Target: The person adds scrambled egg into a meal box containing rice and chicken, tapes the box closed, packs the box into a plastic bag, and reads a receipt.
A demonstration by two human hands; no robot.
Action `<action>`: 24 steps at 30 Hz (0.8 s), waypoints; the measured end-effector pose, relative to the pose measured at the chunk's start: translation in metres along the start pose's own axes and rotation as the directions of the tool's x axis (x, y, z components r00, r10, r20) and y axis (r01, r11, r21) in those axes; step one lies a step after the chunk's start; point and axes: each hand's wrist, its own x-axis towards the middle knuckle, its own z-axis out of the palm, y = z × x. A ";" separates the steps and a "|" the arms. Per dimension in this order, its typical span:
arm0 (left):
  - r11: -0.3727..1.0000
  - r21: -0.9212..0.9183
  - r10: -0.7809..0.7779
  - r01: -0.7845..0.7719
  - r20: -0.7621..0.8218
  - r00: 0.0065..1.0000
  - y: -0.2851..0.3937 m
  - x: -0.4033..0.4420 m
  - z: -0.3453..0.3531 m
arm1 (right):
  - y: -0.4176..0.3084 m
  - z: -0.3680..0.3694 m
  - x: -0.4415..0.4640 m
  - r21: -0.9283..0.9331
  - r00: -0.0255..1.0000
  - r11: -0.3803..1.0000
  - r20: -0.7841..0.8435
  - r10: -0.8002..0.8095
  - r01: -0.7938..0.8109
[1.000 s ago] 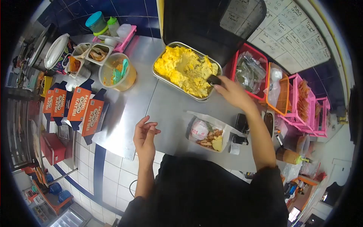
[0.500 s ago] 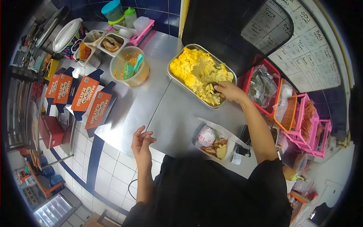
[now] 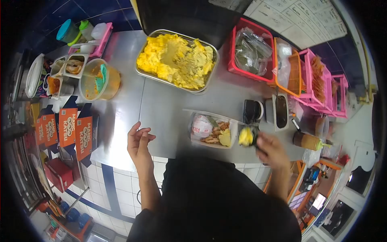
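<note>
My right hand [image 3: 274, 151], a little blurred, grips a dark scoop [image 3: 255, 137] carrying a lump of yellow scrambled egg [image 3: 245, 137]. The scoop is just right of an open takeaway box [image 3: 195, 139], which holds a paper-wrapped round bundle [image 3: 201, 126], browned meat pieces [image 3: 218, 131] and some egg [image 3: 224, 138]. Farther back stands a metal tray [image 3: 169, 82] heaped with scrambled egg, hollowed in the middle. My left hand [image 3: 139, 139] hovers over the counter's near edge, fingers apart and holding nothing.
Orange-and-black boxes [image 3: 84, 135] stand at left, near a plastic tub [image 3: 113, 86] with a turquoise utensil. To the right are a red basket [image 3: 231, 64], pink racks [image 3: 328, 97], a metal container [image 3: 281, 111] and a sauce bottle [image 3: 306, 140].
My right hand has moved from the egg tray toward me, bringing egg in the scoop beside the takeaway box. My left hand remains open. The camera view has shifted to the right.
</note>
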 end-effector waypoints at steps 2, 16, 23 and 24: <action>1.000 0.022 0.010 -0.011 0.055 0.998 0.000 0.001 0.007 | 0.047 -0.001 -0.012 0.040 0.995 0.997 -0.070 0.064 -0.062; 0.997 0.063 0.028 -0.040 0.174 0.984 0.009 -0.021 0.031 | 0.125 0.031 0.021 -0.356 0.848 0.870 -0.283 -0.447 0.340; 0.999 0.026 0.019 -0.023 0.145 0.989 0.008 -0.020 0.022 | -0.022 0.059 0.011 -0.038 0.856 0.855 0.003 -0.517 0.516; 0.999 0.036 0.021 -0.027 0.172 0.985 0.013 -0.022 0.028 | -0.041 0.062 0.016 -0.340 0.709 0.666 0.004 -0.705 0.664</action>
